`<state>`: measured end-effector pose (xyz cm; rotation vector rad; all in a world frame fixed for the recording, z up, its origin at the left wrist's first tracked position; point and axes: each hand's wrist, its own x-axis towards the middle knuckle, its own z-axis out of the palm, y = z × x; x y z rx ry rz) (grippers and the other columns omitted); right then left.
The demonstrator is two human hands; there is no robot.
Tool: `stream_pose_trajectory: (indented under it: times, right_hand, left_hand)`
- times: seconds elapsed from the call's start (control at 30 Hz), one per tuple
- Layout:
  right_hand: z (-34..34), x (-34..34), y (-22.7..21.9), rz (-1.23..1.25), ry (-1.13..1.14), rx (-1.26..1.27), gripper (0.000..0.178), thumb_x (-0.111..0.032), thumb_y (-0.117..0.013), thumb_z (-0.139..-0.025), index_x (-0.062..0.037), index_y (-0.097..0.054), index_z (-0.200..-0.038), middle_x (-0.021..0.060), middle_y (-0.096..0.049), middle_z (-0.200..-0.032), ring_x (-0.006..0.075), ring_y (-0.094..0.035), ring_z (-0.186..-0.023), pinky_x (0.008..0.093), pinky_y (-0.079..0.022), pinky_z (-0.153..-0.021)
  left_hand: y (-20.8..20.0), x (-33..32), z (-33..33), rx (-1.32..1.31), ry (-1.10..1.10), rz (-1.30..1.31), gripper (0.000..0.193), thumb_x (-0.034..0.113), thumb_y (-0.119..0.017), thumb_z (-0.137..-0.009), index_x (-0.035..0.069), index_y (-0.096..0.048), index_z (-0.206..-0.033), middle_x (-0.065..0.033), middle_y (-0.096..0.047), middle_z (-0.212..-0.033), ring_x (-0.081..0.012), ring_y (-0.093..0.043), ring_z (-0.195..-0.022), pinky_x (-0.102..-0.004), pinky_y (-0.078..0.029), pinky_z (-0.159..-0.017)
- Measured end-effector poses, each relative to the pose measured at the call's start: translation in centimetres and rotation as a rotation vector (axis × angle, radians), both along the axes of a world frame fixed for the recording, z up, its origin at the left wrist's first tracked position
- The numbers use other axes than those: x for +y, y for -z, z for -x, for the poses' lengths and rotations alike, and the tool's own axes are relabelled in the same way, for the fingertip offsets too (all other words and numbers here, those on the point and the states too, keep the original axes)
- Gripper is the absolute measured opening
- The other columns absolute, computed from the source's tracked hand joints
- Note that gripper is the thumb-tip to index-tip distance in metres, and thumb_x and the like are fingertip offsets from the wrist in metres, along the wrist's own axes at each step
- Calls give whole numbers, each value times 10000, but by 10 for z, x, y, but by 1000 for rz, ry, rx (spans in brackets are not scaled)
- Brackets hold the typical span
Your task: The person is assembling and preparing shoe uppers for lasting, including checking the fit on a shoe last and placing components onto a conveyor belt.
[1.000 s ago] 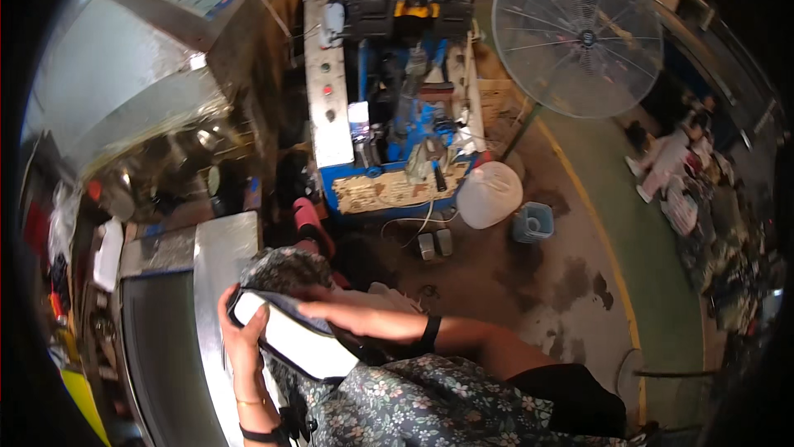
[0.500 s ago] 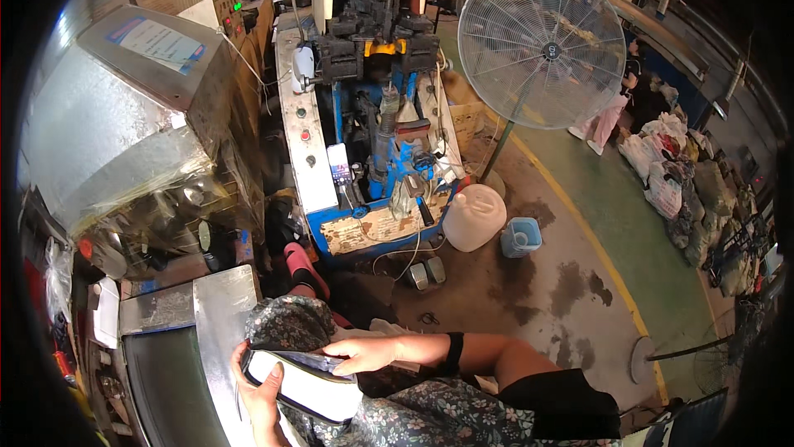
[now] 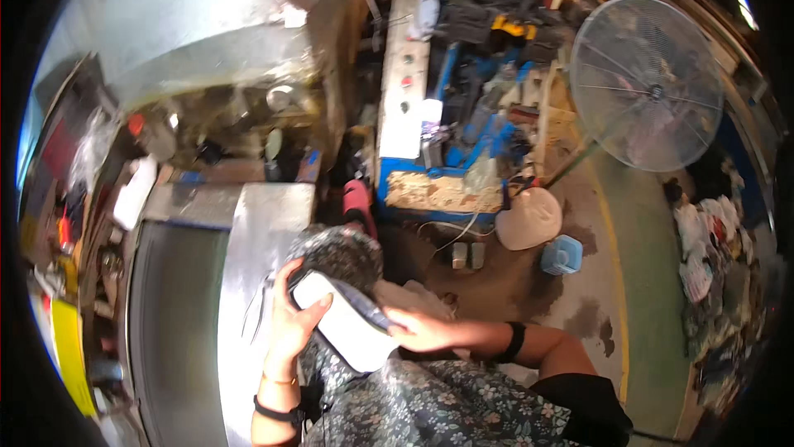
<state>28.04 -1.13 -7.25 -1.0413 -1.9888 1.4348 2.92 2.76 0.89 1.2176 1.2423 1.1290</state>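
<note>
A long white piece with rounded ends and a dark cloth-like edge (image 3: pixel 351 327), shaped like the underside of a shoe, lies tilted over my lap. My left hand (image 3: pixel 294 319) grips its left end, thumb on the white face and fingers wrapped round the far side. At the dark edge on its right, my right hand (image 3: pixel 418 329) pinches the rim. Motion blurs the fingertips there. Beneath both hands is a dark floral apron (image 3: pixel 447 406).
A bright metal worktop (image 3: pixel 260 282) and a dark belt (image 3: pixel 178 315) run along my left. Ahead stands a blue and white machine (image 3: pixel 442 191) with pedals (image 3: pixel 467 255). A pale jug (image 3: pixel 529 219), blue basket (image 3: pixel 562 255) and large fan (image 3: pixel 649 87) stand to the right.
The view has swung left, so the surroundings shift right and the left side shows more. Both hands keep hold of the white piece, which now slopes more steeply.
</note>
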Motion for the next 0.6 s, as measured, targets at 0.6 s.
stream_pose_trajectory:
  times: [0.6]
  right_hand:
    - [73, 50, -40, -584, 251, -520, 419, -204, -517, -966, 21, -513, -1320, 219, -681, -990, 388, -679, -860, 456, -547, -785]
  left_hand:
    - [36, 26, -4, 26, -2, -100, 629, 53, -793, -811, 30, -448, -1336, -74, -594, -1107, -143, -577, -1010, -294, -499, -884]
